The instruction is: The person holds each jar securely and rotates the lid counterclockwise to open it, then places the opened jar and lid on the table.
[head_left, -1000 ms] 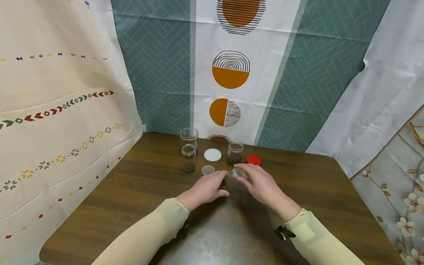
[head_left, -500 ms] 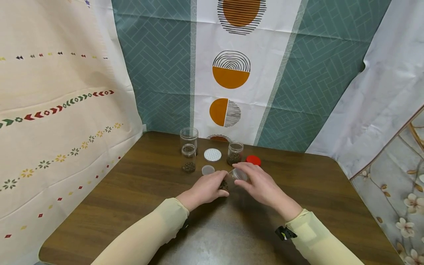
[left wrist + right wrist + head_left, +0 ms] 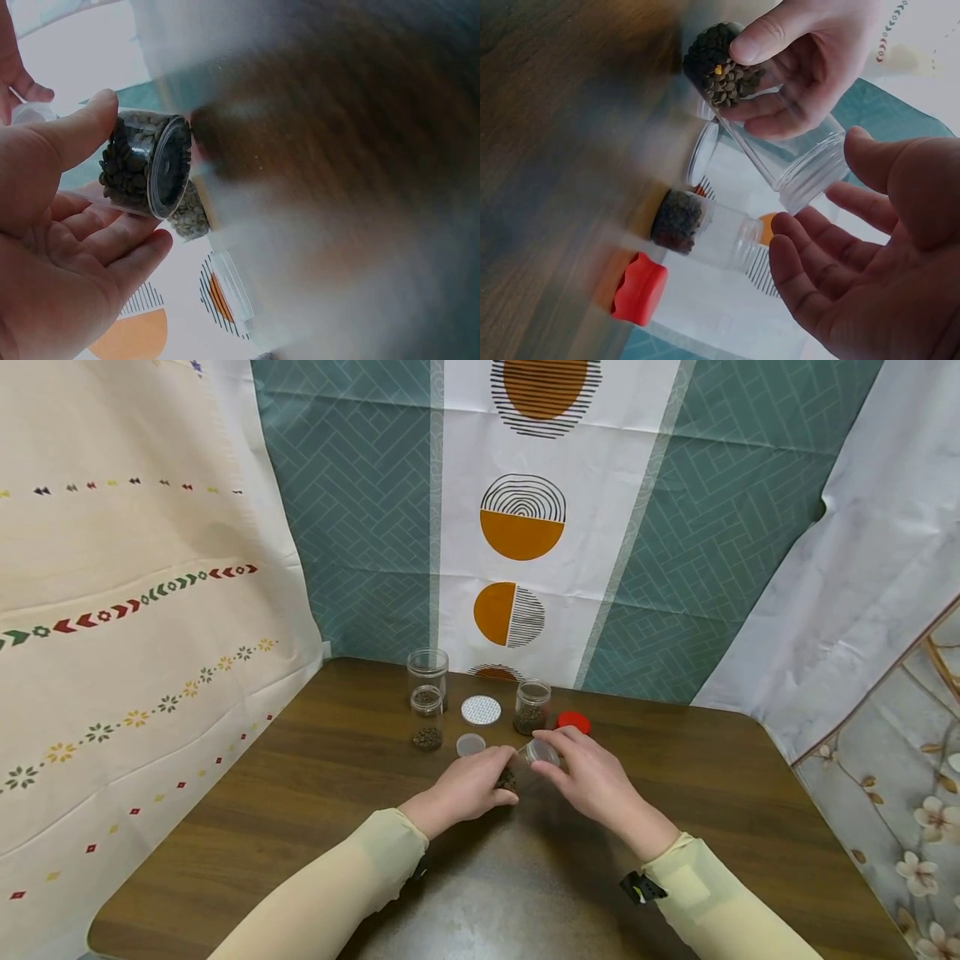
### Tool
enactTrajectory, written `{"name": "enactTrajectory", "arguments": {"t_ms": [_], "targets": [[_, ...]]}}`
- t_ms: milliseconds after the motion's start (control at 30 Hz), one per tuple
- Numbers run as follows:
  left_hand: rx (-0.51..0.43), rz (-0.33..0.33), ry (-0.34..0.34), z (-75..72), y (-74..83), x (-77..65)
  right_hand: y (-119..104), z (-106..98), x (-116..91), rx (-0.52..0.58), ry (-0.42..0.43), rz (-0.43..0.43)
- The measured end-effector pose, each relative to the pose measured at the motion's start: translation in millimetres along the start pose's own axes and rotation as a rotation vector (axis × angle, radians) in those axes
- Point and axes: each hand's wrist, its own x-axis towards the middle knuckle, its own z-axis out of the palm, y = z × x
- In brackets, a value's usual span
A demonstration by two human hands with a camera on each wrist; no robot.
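A clear plastic jar (image 3: 731, 135) with small dark brown pellets in its bottom is tilted, its mouth end pointing up toward the right hand. My left hand (image 3: 467, 783) grips it round the lower body, thumb on one side and fingers on the other, as the left wrist view shows. At the upper end, my right hand (image 3: 588, 774) holds the clear ridged lid (image 3: 814, 176) between thumb and fingers. In the left wrist view the pellets (image 3: 127, 169) lie against the jar's base, and my left thumb hides part of its upper end.
Behind the hands stand a tall open jar (image 3: 427, 666), a slimmer open jar (image 3: 427, 720) and another open jar (image 3: 532, 706), holding similar pellets. A white lid (image 3: 481, 710), a small translucent lid (image 3: 471, 744) and a red lid (image 3: 573, 723) lie on the wooden table (image 3: 322, 760).
My right thumb and fingers have shifted slightly round the lid. The left hand and the jar stay in place.
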Motion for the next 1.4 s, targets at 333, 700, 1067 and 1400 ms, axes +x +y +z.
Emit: {"name": "enactTrajectory", "arguments": {"t_ms": [333,700,1067,1400], "targets": [[-0.004,-0.004,0.005,0.0,0.6,0.2,2.4,1.8,-3.4,0.033,0.017,-0.104],[-0.008,0.003,0.003,-1.2,0.1,0.4,5.8,0.6,-2.7,0.111,-0.009,-0.177],[-0.012,0.003,-0.003,-2.6,0.2,1.0,3.6,-4.3,-0.2,0.075,-0.02,-0.081],[-0.005,-0.003,-0.012,-3.8,1.8,1.0,-0.8,-6.5,1.9,-0.065,-0.014,0.044]]}}
